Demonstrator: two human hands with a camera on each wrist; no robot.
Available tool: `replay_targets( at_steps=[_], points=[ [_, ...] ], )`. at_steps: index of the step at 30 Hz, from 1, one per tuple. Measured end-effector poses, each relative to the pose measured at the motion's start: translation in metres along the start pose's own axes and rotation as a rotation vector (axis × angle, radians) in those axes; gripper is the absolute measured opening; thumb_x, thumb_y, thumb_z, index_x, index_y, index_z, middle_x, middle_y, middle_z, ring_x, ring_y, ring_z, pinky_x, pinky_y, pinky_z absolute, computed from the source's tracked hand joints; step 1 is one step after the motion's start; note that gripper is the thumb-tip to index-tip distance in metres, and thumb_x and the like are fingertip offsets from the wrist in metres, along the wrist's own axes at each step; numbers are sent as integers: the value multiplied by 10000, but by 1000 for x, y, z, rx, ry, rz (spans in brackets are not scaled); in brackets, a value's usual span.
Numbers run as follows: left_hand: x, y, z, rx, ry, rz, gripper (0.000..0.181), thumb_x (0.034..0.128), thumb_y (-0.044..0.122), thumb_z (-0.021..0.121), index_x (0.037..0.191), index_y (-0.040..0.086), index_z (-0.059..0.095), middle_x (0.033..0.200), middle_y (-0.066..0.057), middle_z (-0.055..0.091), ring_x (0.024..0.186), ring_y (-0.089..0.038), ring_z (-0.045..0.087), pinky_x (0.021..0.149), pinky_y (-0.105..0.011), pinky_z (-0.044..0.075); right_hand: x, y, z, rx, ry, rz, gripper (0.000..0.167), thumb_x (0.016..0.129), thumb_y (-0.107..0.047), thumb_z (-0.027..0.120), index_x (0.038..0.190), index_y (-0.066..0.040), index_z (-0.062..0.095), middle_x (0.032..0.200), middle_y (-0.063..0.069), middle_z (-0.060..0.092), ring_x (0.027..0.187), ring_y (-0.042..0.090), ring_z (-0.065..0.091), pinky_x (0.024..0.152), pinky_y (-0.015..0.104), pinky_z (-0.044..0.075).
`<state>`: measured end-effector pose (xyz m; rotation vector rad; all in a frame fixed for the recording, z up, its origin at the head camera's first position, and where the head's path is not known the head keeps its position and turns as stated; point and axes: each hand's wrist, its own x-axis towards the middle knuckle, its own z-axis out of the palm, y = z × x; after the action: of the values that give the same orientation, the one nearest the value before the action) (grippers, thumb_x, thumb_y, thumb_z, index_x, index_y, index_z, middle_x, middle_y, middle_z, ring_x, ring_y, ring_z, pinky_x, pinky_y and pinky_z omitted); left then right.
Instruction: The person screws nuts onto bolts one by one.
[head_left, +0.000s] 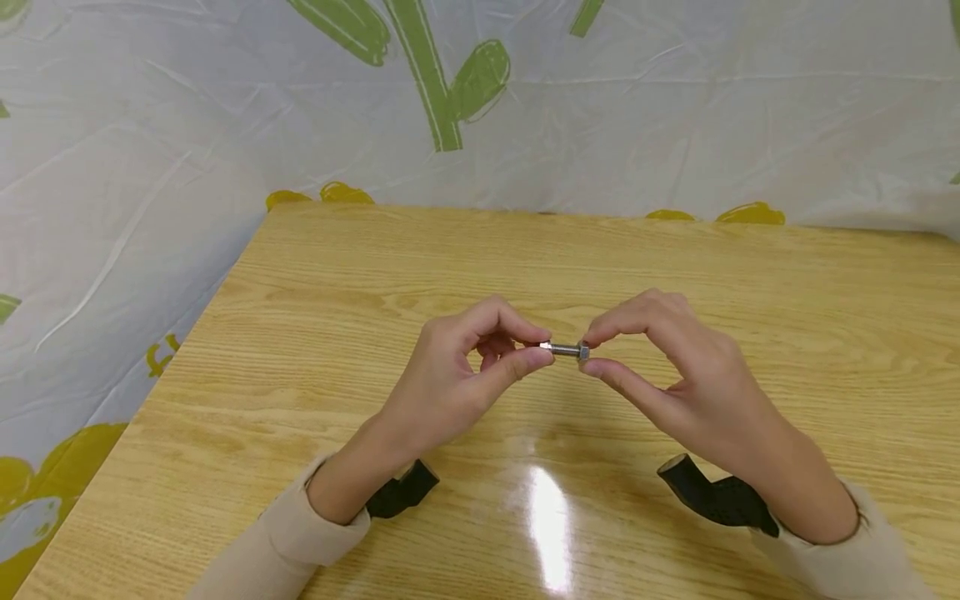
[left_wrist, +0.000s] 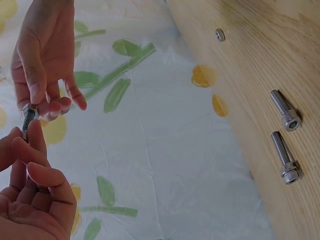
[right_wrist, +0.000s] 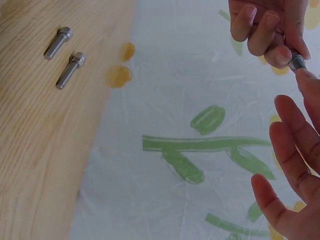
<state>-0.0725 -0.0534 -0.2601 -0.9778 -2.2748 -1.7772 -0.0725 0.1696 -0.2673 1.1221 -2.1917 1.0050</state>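
Note:
A metal bolt (head_left: 565, 350) is held level above the table, between both hands. The left hand (head_left: 457, 375) pinches its head end between thumb and forefinger, hiding most of the head. At the other end, a hex nut (head_left: 583, 351) sits at the bolt's tip, and the right hand (head_left: 690, 383) pinches it between thumb and forefinger. From the left wrist view, the nut (left_wrist: 29, 108) and the threaded shank (left_wrist: 27, 122) show between the two hands. The right hand's other fingers (right_wrist: 287, 150) are spread loosely in the right wrist view.
Two socket-head bolts (left_wrist: 284, 111) (right_wrist: 71, 70) lie on the wooden table (head_left: 337, 250). A small nut or ring (left_wrist: 220, 35) lies apart from them. A white cloth with a green and yellow plant print (head_left: 600, 133) hangs behind the table and along its left side.

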Motion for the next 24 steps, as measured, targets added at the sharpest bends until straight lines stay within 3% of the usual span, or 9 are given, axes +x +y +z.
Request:
replay_targets(
  at_steps=[8,12,17,24],
  points=[
    [-1,0,1,-8,-2,11,83,840,39,671,902,26,617,874,-75,698,611,-80,533,563,-223,465,1,0,1,12,3,-18,296,909,-340,583,983,-59,644,941,-13,626,938,95,526,821,168,388],
    [-1,2,2,-4,0,24,82,837,36,673,891,27,611,869,-76,700,619,-73,538,567,-220,467,1,-4,2,39,-57,15,247,944,-293,537,981,-63,618,942,-22,615,930,89,514,828,191,370],
    [-1,4,3,-3,-5,26,90,829,43,684,883,33,612,842,-60,697,619,-70,519,555,-211,440,1,-10,3,69,-154,103,60,961,-117,506,944,-123,563,934,-91,584,909,73,467,818,225,352],
    [-2,4,4,14,-23,21,90,827,47,686,881,37,615,852,-54,692,633,-56,516,561,-205,441,1,-10,6,43,-160,115,236,994,-101,420,815,-186,548,804,-135,522,830,53,418,750,230,334]
  ],
)
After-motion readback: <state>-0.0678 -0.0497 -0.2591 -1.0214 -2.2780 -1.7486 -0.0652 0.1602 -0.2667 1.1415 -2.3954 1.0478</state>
